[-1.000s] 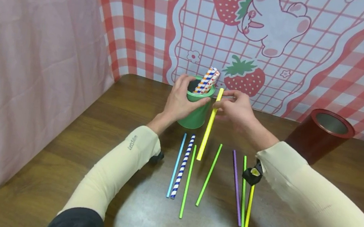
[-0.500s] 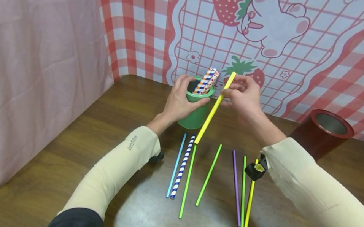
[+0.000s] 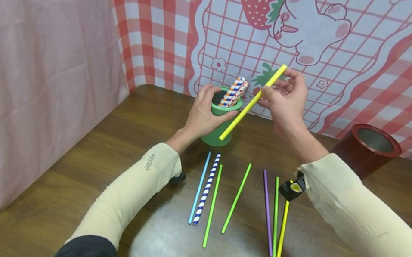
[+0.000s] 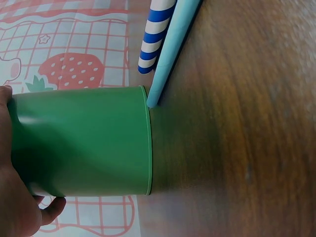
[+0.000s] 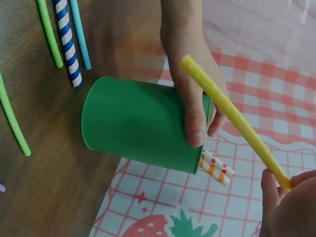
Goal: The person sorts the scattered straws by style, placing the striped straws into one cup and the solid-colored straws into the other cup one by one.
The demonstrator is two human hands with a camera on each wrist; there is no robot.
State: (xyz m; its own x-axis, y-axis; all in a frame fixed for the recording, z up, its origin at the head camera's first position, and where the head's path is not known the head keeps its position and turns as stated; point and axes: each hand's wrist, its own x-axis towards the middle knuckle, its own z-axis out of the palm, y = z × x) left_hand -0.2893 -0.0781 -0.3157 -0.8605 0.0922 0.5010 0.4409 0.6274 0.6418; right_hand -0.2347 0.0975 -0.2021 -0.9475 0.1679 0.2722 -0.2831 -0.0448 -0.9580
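"How's the grip?"
"Right hand (image 3: 289, 97) pinches the dotted yellow straw (image 3: 248, 107) aloft toward its upper end, lower end at seven o'clock. Left hand (image 3: 208, 110) curls round the green cup (image 5: 140, 121), eight o'clock from there."
"Handling?"
"Probably light, stiff, crushable: pinch gently above the middle."

Pale glare pools on the near table (image 3: 162, 251), whose grain looks soft in the left wrist view
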